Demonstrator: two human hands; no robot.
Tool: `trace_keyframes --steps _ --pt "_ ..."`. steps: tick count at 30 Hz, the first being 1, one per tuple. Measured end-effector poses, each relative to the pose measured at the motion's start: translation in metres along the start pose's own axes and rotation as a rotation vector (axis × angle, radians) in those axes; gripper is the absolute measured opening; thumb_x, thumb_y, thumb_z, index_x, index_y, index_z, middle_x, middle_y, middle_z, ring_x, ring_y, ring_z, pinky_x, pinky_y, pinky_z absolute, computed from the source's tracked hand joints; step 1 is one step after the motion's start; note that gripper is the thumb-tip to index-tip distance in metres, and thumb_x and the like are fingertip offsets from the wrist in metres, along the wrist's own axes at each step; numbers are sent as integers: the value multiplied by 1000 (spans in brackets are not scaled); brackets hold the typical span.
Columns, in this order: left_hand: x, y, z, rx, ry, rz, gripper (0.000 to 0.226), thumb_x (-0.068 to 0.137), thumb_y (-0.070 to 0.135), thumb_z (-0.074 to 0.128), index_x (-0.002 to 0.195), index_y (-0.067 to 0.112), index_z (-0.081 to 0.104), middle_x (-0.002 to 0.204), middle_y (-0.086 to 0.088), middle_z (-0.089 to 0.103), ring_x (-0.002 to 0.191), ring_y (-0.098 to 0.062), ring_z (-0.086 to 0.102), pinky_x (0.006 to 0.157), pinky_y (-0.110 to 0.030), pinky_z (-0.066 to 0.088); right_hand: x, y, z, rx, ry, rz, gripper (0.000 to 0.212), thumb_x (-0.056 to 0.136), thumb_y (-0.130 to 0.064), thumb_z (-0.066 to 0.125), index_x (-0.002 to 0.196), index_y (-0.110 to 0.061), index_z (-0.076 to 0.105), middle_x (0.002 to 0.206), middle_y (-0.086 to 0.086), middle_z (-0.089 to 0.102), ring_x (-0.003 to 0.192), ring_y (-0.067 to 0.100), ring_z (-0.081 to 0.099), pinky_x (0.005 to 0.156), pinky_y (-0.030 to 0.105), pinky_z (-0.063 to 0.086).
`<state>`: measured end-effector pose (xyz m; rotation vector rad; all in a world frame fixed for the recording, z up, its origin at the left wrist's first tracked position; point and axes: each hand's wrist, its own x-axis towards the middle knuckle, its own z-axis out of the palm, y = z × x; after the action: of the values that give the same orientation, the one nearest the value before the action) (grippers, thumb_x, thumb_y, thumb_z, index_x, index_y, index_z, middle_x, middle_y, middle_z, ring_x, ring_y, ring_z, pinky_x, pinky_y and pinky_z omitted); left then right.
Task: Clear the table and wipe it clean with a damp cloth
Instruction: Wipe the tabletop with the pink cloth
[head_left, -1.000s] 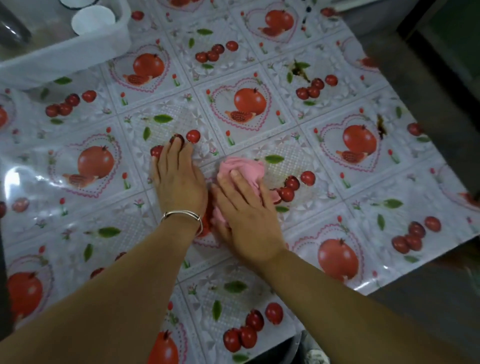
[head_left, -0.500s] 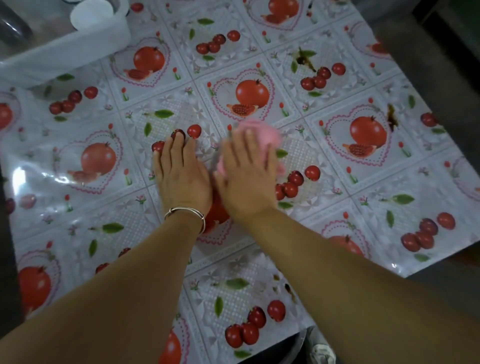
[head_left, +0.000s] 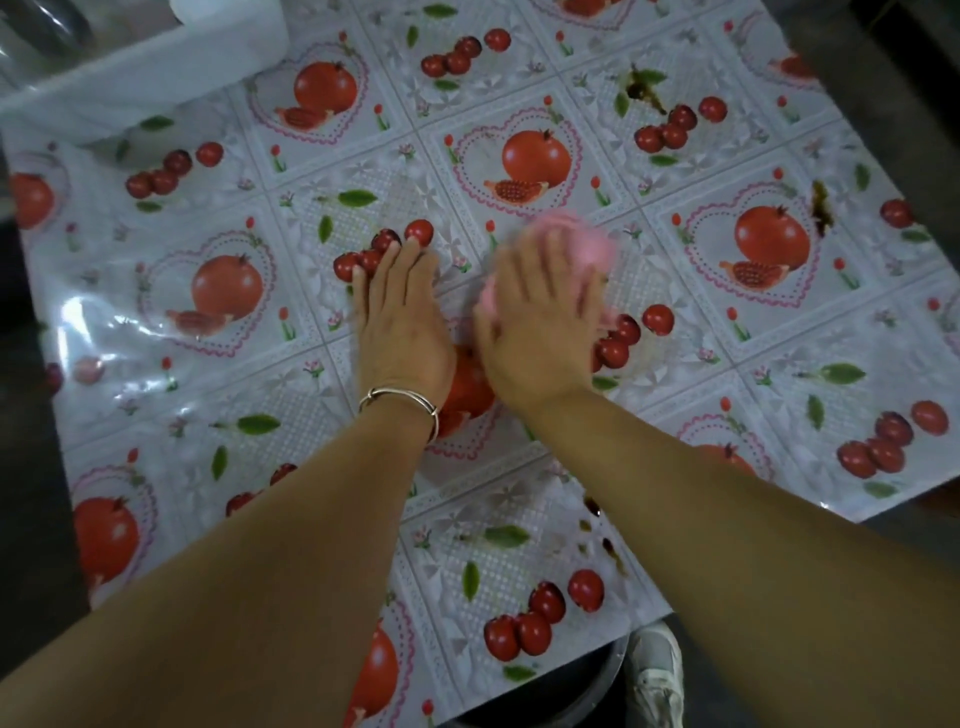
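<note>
A table (head_left: 675, 332) covered with a glossy plastic cloth printed with pomegranates and cherries fills the view. My right hand (head_left: 540, 327) lies flat with straight fingers on a crumpled pink cloth (head_left: 576, 234), pressing it to the table; the hand is blurred by motion. Just left of it, my left hand (head_left: 400, 317), with a metal bangle at the wrist, rests flat on the table with straight fingers. Dark brown stains sit at the far right (head_left: 821, 208), the far middle (head_left: 641, 93) and near my right forearm (head_left: 602, 530).
A white plastic tub (head_left: 156, 73) stands at the far left corner of the table. The table's right edge (head_left: 883, 499) runs diagonally beside dark floor. A white shoe (head_left: 657, 675) and a dark round container show below the near edge.
My right hand has pushed the pink cloth away from me and slightly right across the table. My left hand has stayed flat in the same spot.
</note>
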<state>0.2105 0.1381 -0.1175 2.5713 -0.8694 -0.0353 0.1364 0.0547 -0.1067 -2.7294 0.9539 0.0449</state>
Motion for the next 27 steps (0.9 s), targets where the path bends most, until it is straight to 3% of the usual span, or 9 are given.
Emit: trace_keyframes --steps 3,6,10,14,17,19,22,24,27 --pt "0 -3 -3 -157 74 -50 63 82 27 14 129 2 48 142 -12 43 137 -27 33 118 -40 19 -17 -7 6 29 -6 -267 59 90 -38 25 142 -11 38 152 9 33 143 27 23 114 52 7" --pt "-2 -7 -3 -191 99 -31 45 83 -4 33 124 -2 52 136 -18 48 133 -34 37 112 -49 29 -37 28 5 -69 -11 -363 59 91 -44 27 141 -14 39 150 5 37 142 24 26 117 51 10" --pt "-1 -4 -5 -166 61 -37 47 83 -12 38 127 0 49 140 -14 44 137 -30 31 116 -44 22 -44 73 -10 -55 27 -33 70 89 -50 7 149 -15 16 158 4 11 146 22 -1 117 48 -6" --pt "-1 -4 -6 -160 74 -42 47 82 -15 38 124 1 50 140 -13 43 137 -28 30 117 -40 20 -22 47 -13 -5 -7 216 61 96 -43 19 150 -17 6 159 5 -4 146 24 -10 114 48 -12" --pt "1 -6 -6 -223 89 -52 44 78 -15 36 115 -2 56 132 -16 50 130 -31 39 114 -36 24 -30 16 -6 -75 -64 -46 58 99 -39 17 150 -17 -3 158 6 -9 145 26 -15 110 49 -16" --pt "5 -7 -9 -260 68 -53 44 74 -15 34 109 -5 57 125 -19 54 122 -34 44 108 -34 30 -48 9 3 -47 -92 -292 59 97 -39 23 149 -13 14 159 7 9 147 26 1 111 50 -10" --pt "4 1 -20 -228 9 -28 43 73 -15 36 110 -5 56 125 -21 52 120 -37 44 105 -35 29 -59 22 -5 24 -133 -444 63 87 -46 29 140 -14 42 149 4 38 141 24 29 113 52 6" --pt "-5 10 -27 -200 -31 11 41 77 -12 38 113 -1 56 128 -19 51 125 -34 41 109 -37 28 -58 38 -16 34 -167 -457 65 87 -52 28 145 -23 31 155 -5 26 146 16 16 116 48 -2" --pt "-24 21 -35 -213 -60 58 38 77 1 37 107 3 61 123 -14 57 120 -33 47 104 -39 35 -49 51 -38 200 -358 -391 68 88 -48 49 147 -27 23 158 -7 13 147 10 1 118 42 -6"
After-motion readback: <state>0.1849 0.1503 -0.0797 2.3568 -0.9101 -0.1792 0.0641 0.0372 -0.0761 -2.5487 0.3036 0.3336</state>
